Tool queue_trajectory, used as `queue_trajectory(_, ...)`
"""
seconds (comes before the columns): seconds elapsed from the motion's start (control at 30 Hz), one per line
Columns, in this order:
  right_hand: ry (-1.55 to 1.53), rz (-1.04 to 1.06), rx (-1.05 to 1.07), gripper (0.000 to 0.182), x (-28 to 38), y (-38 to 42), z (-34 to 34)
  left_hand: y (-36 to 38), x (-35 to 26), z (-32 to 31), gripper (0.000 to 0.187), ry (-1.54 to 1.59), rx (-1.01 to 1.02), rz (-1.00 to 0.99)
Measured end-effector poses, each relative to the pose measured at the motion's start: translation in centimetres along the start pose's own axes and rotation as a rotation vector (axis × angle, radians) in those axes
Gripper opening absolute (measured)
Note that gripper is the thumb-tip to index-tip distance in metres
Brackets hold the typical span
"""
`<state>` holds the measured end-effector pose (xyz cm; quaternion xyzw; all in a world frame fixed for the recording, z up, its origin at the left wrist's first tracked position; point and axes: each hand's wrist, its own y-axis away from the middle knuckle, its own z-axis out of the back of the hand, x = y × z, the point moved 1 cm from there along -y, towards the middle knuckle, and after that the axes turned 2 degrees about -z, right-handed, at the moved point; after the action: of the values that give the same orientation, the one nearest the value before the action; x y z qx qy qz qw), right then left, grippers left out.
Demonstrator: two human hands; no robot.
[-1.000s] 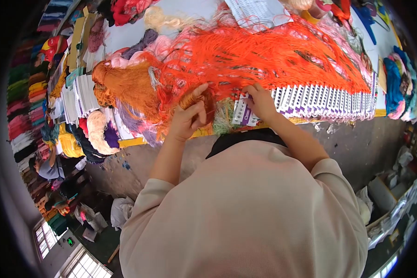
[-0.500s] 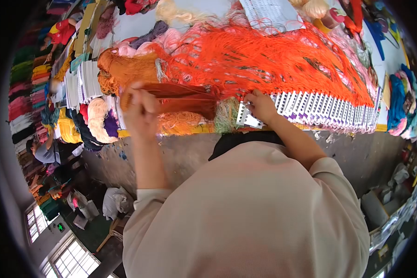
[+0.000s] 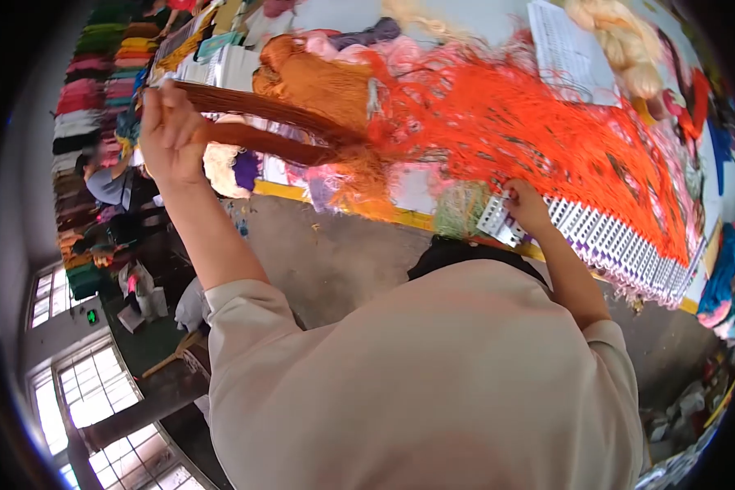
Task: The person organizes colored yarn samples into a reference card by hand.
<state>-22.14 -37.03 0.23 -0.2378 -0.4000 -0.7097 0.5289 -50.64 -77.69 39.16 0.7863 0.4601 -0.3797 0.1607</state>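
Note:
My left hand (image 3: 171,135) is raised at the far left with its fingers closed on a brown thread skein (image 3: 273,110). Two bands of that skein stretch from the hand towards the pile's left part. My right hand (image 3: 528,206) pinches the upper edge of a white punched card (image 3: 501,219) by the table's near edge. Orange-red threads (image 3: 514,122) spread beyond this hand. More white cards (image 3: 621,241) stand in a row to its right, with orange-red thread at their tops. Pale green thread (image 3: 461,208) lies just left of the held card.
An orange-brown skein (image 3: 322,82) lies behind the brown bands. A printed sheet (image 3: 559,49) and cream yarn (image 3: 621,41) are at the back. A yellow strip (image 3: 412,218) runs along the table edge. Another person (image 3: 110,184) is at the left, near shelves of coloured yarn (image 3: 82,106).
My left hand has moved away to the left, drawing the brown skein out longer. The view has turned and shifted. My right hand still pinches the card.

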Motion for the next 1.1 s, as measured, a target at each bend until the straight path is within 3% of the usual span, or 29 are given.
queue_trajectory(0.07,-0.06,-0.048,0.015,0.032,-0.1,-0.1,-0.2,0.6,-0.5,-3.8,0.052,0.087,0.035,-0.225)
queue_trajectory(0.17,-0.153,-0.141,-0.044,0.019,0.7,-0.3,-0.1,1.3,1.3,-7.9,0.061,0.174,0.346,-0.188)
queue_trajectory(0.2,-0.251,-0.137,-0.062,0.013,-0.1,-0.8,-0.6,1.2,3.4,-8.7,0.06,0.028,0.44,-0.152)
queue_trajectory(0.23,-0.318,-0.125,-0.128,0.011,1.1,-1.0,-0.3,3.1,5.4,-7.2,0.052,-0.29,0.118,-0.197)
queue_trajectory(0.27,-0.384,-0.112,-0.197,0.011,3.3,-0.8,0.2,2.4,8.2,-6.8,0.045,-0.832,0.143,-0.283)
queue_trajectory(0.3,-0.384,-0.073,-0.24,0.009,5.0,-0.8,0.8,2.1,11.2,-6.5,0.042,-1.063,0.088,-0.211)
queue_trajectory(0.4,-0.629,-0.048,-0.212,0.008,15.3,0.9,4.7,1.9,17.8,-7.4,0.059,-0.169,0.163,0.191)
queue_trajectory(0.47,-0.875,0.126,-0.213,0.008,21.7,2.6,7.0,2.6,20.6,-7.7,0.065,-0.039,0.14,0.241)
queue_trajectory(0.57,-0.939,0.18,-0.168,0.015,26.3,4.0,8.6,3.1,22.7,-9.4,0.077,-0.101,0.215,0.245)
queue_trajectory(0.7,-0.872,0.215,-0.258,0.012,26.8,4.2,8.1,4.1,23.9,-10.3,0.067,0.019,0.289,0.378)
queue_trajectory(0.83,-0.922,0.143,-0.229,0.006,27.2,5.4,7.5,4.8,25.2,-9.5,0.044,0.025,0.196,0.42)
queue_trajectory(0.97,-1.103,0.09,-0.256,0.003,26.2,6.1,6.7,4.9,24.8,-9.3,0.04,-0.013,0.202,0.438)
queue_trajectory(1.1,-1.089,0.111,-0.352,0.004,25.4,6.9,6.3,5.2,26.4,-8.8,0.038,-0.069,0.201,0.383)
